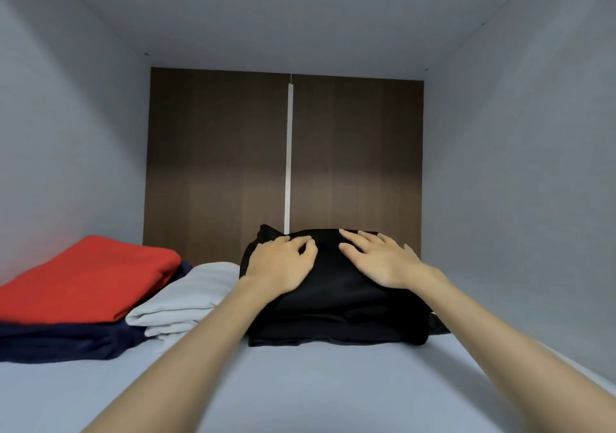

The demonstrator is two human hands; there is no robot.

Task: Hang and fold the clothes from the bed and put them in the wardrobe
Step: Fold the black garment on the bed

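Black stack [336, 302] beneath two relaxed, empty hands [283, 262] [380, 261]; three folded garments [90, 276] [66, 339] [186, 296] beside

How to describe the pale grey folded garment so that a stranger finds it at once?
On the shelf, before the dark wooden back panel, folded clothes lie in a row. The pale grey garment lies between the red-on-navy stack at left and the black pile at right. It alone is light-coloured.
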